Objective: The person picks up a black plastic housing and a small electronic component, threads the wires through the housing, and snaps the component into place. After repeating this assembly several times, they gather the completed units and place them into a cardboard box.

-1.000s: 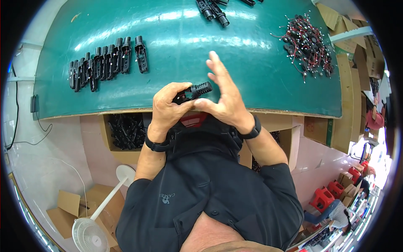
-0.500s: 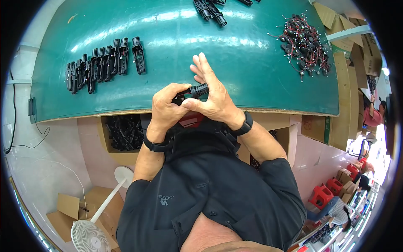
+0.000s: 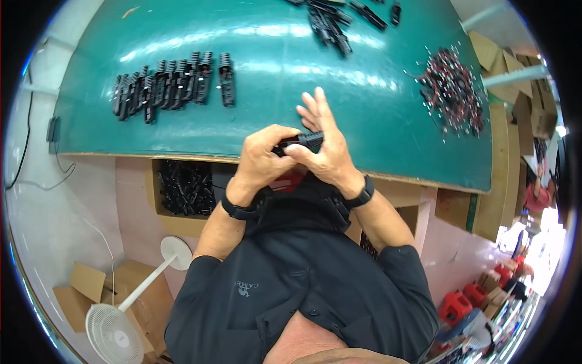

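Note:
Just past the near table edge, my left hand [image 3: 262,156] is closed round the body of a black plastic housing with a ribbed, spring-like end [image 3: 312,141]. My right hand [image 3: 330,155] has its thumb and palm against the ribbed end, while its other fingers stretch away from me. Part of the housing's body is hidden behind my fingers. To the left on the green table, several similar black housings [image 3: 160,85] lie side by side in a row, and one more housing [image 3: 227,79] sits slightly apart at the row's right end.
A heap of small black parts with red wires [image 3: 451,91] lies on the right of the green table [image 3: 273,73]. More black housings [image 3: 327,27] lie at the far side. Below the edge stands a carton of black parts [image 3: 185,188]. A white fan [image 3: 115,333] is lower left.
The whole view has shifted, so the table and its things appear farther right. Both hands keep nearly the same grip on the housing.

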Tool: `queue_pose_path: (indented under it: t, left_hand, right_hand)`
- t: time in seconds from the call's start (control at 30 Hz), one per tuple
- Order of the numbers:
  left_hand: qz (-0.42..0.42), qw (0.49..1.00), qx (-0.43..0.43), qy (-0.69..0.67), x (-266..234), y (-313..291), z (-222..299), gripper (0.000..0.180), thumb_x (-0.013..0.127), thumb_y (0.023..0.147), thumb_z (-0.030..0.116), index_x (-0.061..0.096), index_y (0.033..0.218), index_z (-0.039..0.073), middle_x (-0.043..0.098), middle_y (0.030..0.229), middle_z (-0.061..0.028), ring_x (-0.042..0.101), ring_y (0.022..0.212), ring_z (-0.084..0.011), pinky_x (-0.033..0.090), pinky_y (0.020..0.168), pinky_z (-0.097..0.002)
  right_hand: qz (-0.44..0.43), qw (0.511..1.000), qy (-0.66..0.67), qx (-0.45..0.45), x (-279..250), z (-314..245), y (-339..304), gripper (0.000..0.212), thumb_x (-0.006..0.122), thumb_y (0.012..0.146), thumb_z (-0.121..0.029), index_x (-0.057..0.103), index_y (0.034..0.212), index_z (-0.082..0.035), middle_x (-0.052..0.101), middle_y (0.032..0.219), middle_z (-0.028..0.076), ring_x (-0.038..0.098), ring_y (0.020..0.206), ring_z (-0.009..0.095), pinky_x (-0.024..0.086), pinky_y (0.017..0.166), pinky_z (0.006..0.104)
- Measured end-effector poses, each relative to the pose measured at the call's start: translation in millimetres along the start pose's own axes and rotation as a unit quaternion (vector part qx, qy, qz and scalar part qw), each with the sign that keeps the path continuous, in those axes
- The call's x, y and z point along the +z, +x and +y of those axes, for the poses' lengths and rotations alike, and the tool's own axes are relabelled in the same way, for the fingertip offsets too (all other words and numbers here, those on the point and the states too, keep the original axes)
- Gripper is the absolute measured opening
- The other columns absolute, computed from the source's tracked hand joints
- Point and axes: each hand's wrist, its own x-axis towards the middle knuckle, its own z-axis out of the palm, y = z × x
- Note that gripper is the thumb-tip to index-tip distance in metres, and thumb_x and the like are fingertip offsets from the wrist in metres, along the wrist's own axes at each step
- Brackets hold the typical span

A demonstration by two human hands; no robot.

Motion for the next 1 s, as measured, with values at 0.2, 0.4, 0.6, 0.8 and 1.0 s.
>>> queue_pose_path:
  t: [0.2, 0.4, 0.6, 0.8, 1.0]
  left_hand:
    - [0.080, 0.996, -0.028, 0.004, -1.3, 2.2, 0.1, 0.043, 0.090, 0.076, 0.011, 0.073, 0.114, 0.001, 0.075, 0.104, -0.0172, 0.075, 0.090, -0.0324, 0.060, 0.079, -0.0380]
    - [0.137, 0.986, -0.024, 0.095, -25.9, 10.5, -2.6, 0.058, 0.089, 0.079, 0.013, 0.067, 0.131, 0.002, 0.067, 0.129, -0.0196, 0.066, 0.116, -0.0364, 0.053, 0.101, -0.0431]
    - [0.188, 0.955, 0.009, 0.230, -70.5, 10.3, -24.8, 0.069, 0.089, 0.077, 0.020, 0.064, 0.139, 0.003, 0.061, 0.141, -0.0202, 0.055, 0.131, -0.0400, 0.045, 0.112, -0.0496]
    - [0.199, 0.922, -0.048, 0.329, -129.7, 22.6, -53.3, 0.067, 0.089, 0.079, 0.030, 0.066, 0.137, 0.006, 0.062, 0.141, -0.0186, 0.056, 0.132, -0.0384, 0.045, 0.112, -0.0494]
    - [0.125, 0.934, -0.120, 0.312, -139.8, 46.0, -73.3, 0.058, 0.089, 0.079, 0.036, 0.072, 0.128, 0.009, 0.068, 0.130, -0.0136, 0.061, 0.125, -0.0360, 0.048, 0.107, -0.0482]
  right_hand:
    - [0.024, 0.989, 0.088, 0.113, 6.9, -6.0, 7.1, 0.107, 0.087, 0.089, -0.030, 0.022, 0.168, 0.002, 0.062, 0.141, 0.024, 0.069, 0.119, 0.028, 0.056, 0.101, 0.0374]
    - [-0.001, 0.985, 0.118, 0.127, 21.0, 9.1, 72.1, 0.080, 0.075, 0.099, -0.015, 0.031, 0.164, 0.000, 0.068, 0.120, 0.014, 0.070, 0.102, 0.017, 0.059, 0.090, 0.0302]
    - [-0.029, 0.981, -0.130, 0.138, 58.5, 18.3, 148.4, 0.077, 0.079, 0.095, -0.017, 0.041, 0.159, 0.001, 0.067, 0.132, 0.020, 0.072, 0.090, 0.018, 0.061, 0.081, 0.0321]
    - [-0.032, 0.978, -0.200, 0.057, 78.5, 22.8, 140.9, 0.078, 0.082, 0.092, -0.021, 0.045, 0.156, 0.002, 0.064, 0.143, 0.021, 0.072, 0.093, 0.019, 0.061, 0.083, 0.0339]
    - [-0.017, 0.978, -0.188, 0.090, 91.5, 33.4, 166.3, 0.077, 0.083, 0.090, -0.019, 0.047, 0.155, 0.001, 0.064, 0.143, 0.020, 0.070, 0.101, 0.018, 0.060, 0.086, 0.0335]
